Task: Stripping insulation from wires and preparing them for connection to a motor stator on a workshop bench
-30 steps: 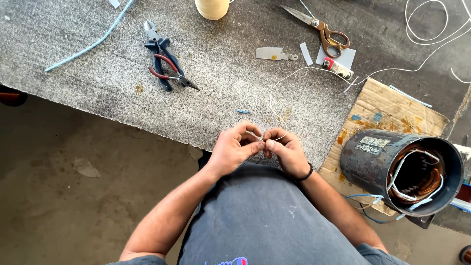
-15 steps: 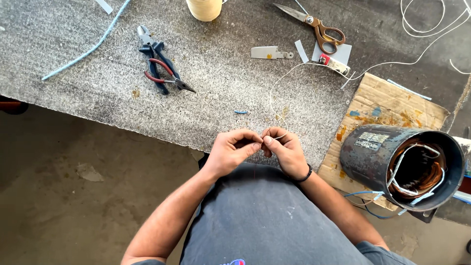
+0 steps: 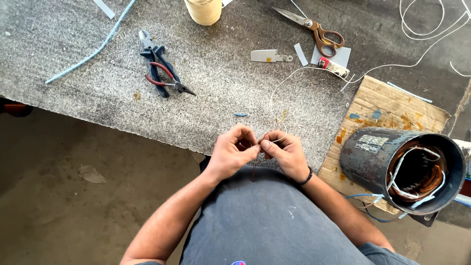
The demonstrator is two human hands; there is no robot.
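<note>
My left hand [image 3: 233, 153] and my right hand [image 3: 284, 152] meet fingertip to fingertip above my lap, at the near edge of a grey stone slab [image 3: 98, 98]. Both pinch a thin wire [image 3: 254, 167]: a reddish strand hangs down between them, and a thin white wire [image 3: 279, 86] loops away from my right fingers over the slab. A dark band circles my right wrist. The wire ends between my fingertips are too small to make out.
To my right a dark motor stator housing [image 3: 402, 167] with copper windings lies on cardboard [image 3: 392, 105]. On the slab lie pliers [image 3: 162, 73], scissors [image 3: 314, 32], a spool of twine [image 3: 203, 10], a light blue tube [image 3: 93, 51], a small blade [image 3: 270, 56] and a coiled white cord [image 3: 431, 29].
My hands stay together at the slab's edge, fingers shifting slightly on the wire. The view has drifted a little; nothing on the slab has moved.
</note>
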